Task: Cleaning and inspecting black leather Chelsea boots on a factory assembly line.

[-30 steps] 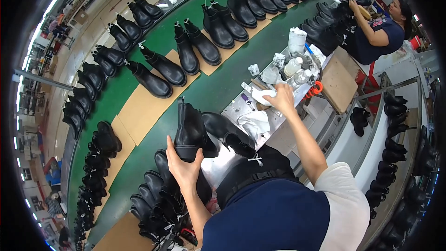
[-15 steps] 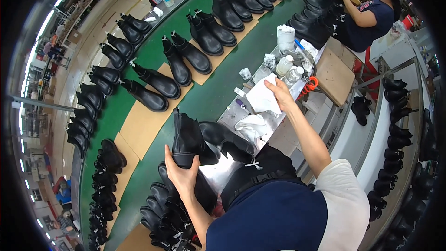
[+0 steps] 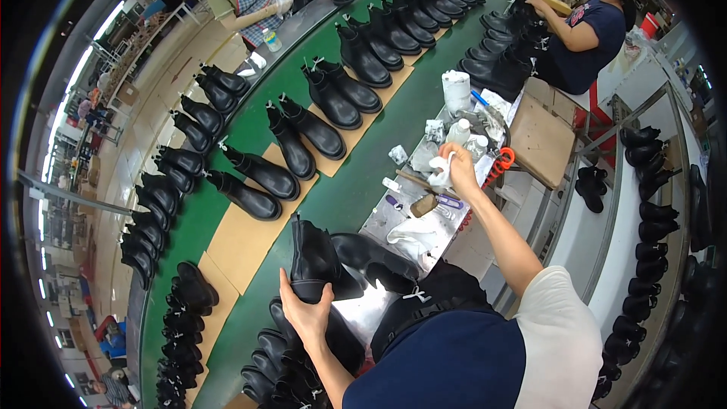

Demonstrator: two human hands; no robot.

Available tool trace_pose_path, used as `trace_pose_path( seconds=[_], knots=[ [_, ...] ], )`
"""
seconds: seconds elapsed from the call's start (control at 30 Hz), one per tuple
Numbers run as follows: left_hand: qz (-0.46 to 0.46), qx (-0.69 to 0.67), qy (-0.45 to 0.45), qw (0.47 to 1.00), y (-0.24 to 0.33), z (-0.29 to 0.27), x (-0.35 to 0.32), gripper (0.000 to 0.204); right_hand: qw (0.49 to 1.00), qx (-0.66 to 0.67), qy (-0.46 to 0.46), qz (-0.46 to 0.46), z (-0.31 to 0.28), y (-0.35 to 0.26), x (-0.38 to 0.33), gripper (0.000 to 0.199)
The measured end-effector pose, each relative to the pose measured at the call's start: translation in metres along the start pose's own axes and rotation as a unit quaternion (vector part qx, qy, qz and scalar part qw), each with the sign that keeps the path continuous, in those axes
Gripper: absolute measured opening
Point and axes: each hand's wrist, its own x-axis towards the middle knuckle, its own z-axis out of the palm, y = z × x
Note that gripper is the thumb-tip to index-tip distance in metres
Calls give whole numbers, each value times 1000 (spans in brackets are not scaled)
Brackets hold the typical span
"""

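The left hand [image 3: 307, 316] is clamped around the heel end of a black ankle boot [image 3: 318, 265], holding it upright with its smooth, faintly glossy leather shaft turned toward the camera, just above the near edge of a metal worktable [image 3: 379, 220]. A second black boot [image 3: 375, 261] lies on its side on the table right beside the held one, its rounded toe pointing right. The right hand [image 3: 460, 169] reaches out over the far part of the table, fingers closed on a crumpled white cloth [image 3: 441, 170]. Around that hand stand small white plastic bottles [image 3: 458, 132], a white paper roll [image 3: 456, 91] and an orange curled cord [image 3: 500, 163]; another limp white rag [image 3: 413, 233] lies nearer on the tabletop. Beyond the table runs a curved green conveyor belt [image 3: 356, 182] carrying flat brown cardboard sheets, each with a pair of black boots [image 3: 329, 98] on it. More dark boots are heaped below the left hand [image 3: 284, 367].
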Motion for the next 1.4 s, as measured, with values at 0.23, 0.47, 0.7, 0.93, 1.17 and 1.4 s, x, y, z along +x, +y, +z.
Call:
trace_pose_path(
  seconds=[0.23,0.47,0.7,0.93,1.17,1.4],
  knots=[
    [-50,-24,-52,997,11,-9,-4,89,882,225,333,247,-15,59,61,51],
    [-36,-54,-69,996,26,-1,1,89,925,91,334,156,-51,120,57,38],
    [-75,-27,-47,996,2,-7,-1,88,968,-222,113,-25,32,37,-69,64],
    [-45,-30,-29,998,-9,-7,-6,88,952,-67,293,54,20,36,20,46],
    [-22,-30,-36,999,9,-3,-8,88,924,-119,318,176,-30,40,90,39],
    [-18,45,34,998,2,5,-15,87,909,96,-403,56,105,-100,-25,42]
  ],
)
